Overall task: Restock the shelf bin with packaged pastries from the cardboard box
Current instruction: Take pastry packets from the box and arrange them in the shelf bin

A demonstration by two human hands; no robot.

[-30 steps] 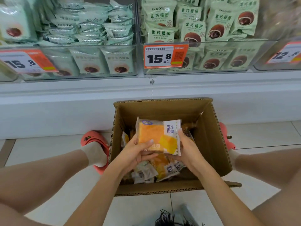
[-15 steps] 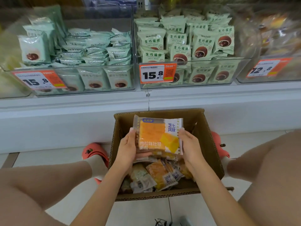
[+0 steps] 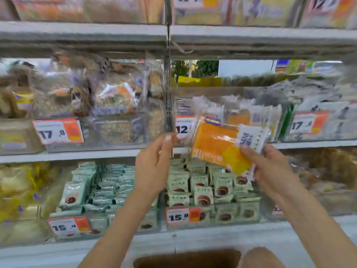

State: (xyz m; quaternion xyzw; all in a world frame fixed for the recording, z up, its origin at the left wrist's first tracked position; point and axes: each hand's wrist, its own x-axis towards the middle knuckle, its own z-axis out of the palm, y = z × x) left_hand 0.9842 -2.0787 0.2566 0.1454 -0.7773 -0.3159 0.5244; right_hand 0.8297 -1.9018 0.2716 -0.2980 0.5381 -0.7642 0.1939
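In front of the middle shelf, a packaged pastry (image 3: 222,147) in an orange and white wrapper is held up, tilted, overlapping the clear shelf bin (image 3: 231,115) that carries a price tag reading 12. The right hand (image 3: 274,169) grips the packet at its lower right corner, fingers curled round the edge, so the packet extends from the hand towards ten o'clock. The left hand (image 3: 154,165) is raised at the packet's nine o'clock, just beside its left edge, fingers loosely extended and holding nothing; contact is unclear through blur. At six o'clock, bottom edge, the cardboard box (image 3: 187,259) shows its brown rim.
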